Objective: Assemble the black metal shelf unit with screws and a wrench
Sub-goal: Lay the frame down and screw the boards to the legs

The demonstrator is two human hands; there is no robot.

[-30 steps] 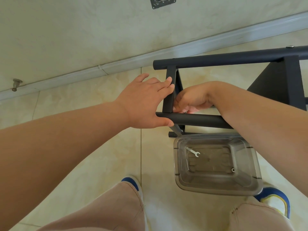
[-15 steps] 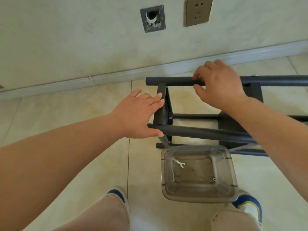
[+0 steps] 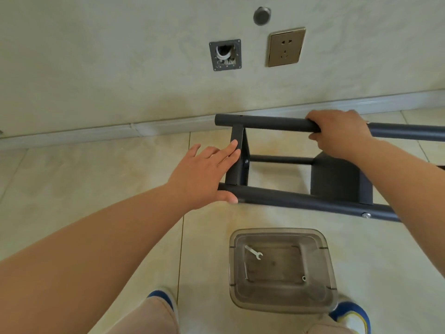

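Head view is showing the black metal shelf unit [image 3: 289, 162] lying on its side on the tiled floor, in the middle right of the frame. The left hand [image 3: 204, 174] is resting with straight fingers against the short crossbar, thumb on the near tube, probably steadying the frame. The right hand [image 3: 337, 133] is wrapping its fingers around the far tube at upper right, seemingly to lift or turn the unit. The wrench [image 3: 253, 252] is lying unused in the clear plastic tub [image 3: 281, 233] at bottom centre, beside a small screw [image 3: 304, 278]. Compared with half a second ago, the right hand is gripping more fully, and the frame is sitting higher.
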